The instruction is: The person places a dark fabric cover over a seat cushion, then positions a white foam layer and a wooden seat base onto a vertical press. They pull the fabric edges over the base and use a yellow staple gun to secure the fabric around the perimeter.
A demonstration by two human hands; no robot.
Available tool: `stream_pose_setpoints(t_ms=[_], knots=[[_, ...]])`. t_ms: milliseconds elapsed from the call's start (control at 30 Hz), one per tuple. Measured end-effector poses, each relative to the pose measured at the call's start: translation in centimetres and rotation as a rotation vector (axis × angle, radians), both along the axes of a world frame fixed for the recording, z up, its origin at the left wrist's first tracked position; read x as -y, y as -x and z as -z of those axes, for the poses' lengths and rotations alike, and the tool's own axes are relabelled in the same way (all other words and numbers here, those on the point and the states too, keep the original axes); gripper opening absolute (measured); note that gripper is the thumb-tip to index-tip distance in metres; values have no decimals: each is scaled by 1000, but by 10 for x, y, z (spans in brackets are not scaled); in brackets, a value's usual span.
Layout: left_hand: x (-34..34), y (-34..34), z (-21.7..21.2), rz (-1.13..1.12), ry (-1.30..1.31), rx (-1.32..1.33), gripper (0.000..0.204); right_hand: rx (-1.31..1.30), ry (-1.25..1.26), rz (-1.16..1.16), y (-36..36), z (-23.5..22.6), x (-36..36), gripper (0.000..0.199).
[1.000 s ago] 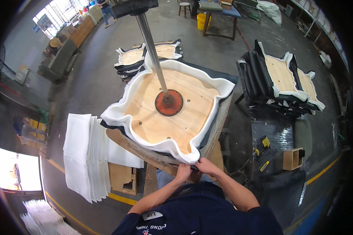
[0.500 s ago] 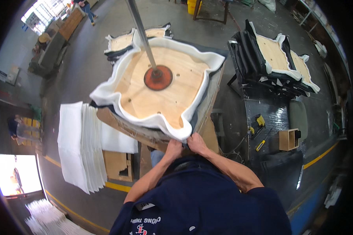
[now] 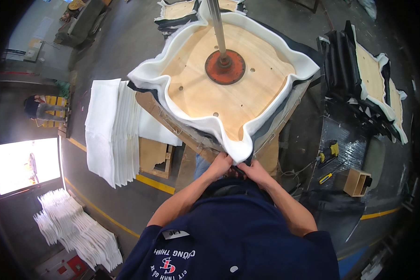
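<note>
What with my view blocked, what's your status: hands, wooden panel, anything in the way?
Left hand, right hand gripping dark cover at near corner. Wooden panel under red disc. Metal rod above, away from hands.

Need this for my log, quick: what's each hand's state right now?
Left hand: closed, pinching the black upholstery cover at its near corner.
Right hand: closed, pinching the same cover there.

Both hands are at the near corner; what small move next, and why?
Probably draw the black cover over the white padding: left hand and right hand seem to pinch the cover there, while the padding's edge stands exposed around the wooden board.
</note>
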State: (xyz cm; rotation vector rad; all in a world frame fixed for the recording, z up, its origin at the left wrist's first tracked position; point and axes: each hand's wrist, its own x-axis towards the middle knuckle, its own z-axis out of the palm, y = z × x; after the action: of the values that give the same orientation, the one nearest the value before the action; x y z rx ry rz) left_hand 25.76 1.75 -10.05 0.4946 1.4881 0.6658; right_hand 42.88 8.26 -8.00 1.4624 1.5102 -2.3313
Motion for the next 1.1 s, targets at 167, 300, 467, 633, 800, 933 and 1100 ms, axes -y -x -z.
stream_pose_setpoints(t_ms=[167,300,467,633,800,933,1100], knots=[[-11,-5,-7,-24,-130,-237,54,-142,222,212,7,-1,0,33],[4,-4,26,113,-409,-503,47,-233,226,189,2,-12,-7,34],[-4,-18,-4,-202,17,27,37,-281,329,310,-1,-26,-8,41],[6,17,-60,115,-239,-229,32,-314,474,325,-8,-27,-26,41],[18,90,-80,464,-606,-1084,24,-380,699,533,-19,-21,-35,44],[-20,122,-83,645,-833,-1235,39,-446,648,589,-28,-24,-46,44],[-57,131,-72,865,-971,-1114,37,-465,-26,230,-29,-43,-24,31]])
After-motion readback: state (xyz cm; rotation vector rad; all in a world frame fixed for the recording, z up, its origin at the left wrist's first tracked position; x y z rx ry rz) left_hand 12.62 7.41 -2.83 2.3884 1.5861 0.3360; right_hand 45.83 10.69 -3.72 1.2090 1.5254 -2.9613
